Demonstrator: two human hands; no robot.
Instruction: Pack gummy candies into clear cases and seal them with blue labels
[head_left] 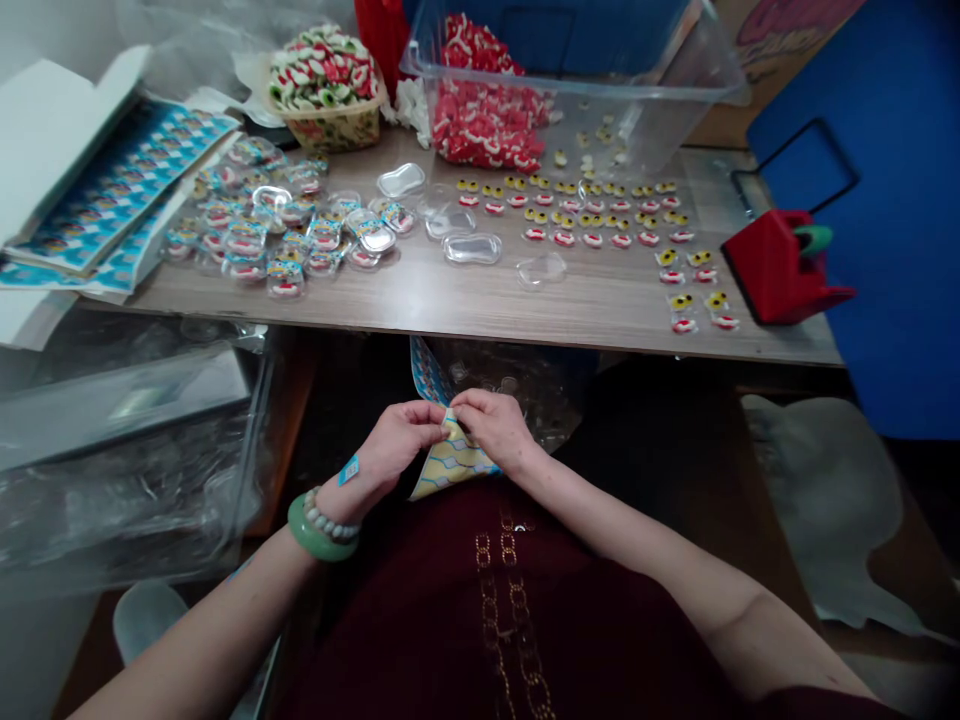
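Maroon blouse (pixel 495 600) with a gold chain print fills the foreground. Above it, the left hand (pixel 397 445), wearing a jade bangle (pixel 319 530), and the right hand (pixel 495 428) pinch a folded yellow-and-blue printed sheet (pixel 450 465) in closed grips, below the edge of the tabletop (pixel 450 300). Clear plastic blister packs of gummy candy (pixel 285 278) lie on it.

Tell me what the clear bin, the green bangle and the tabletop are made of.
The clear bin looks like rigid plastic: glossy see-through walls. The green bangle looks like polished jade or glass, smooth and milky; the look cannot settle which. The tabletop looks like wood-grain laminate: flat, with even streaks and a slight sheen.
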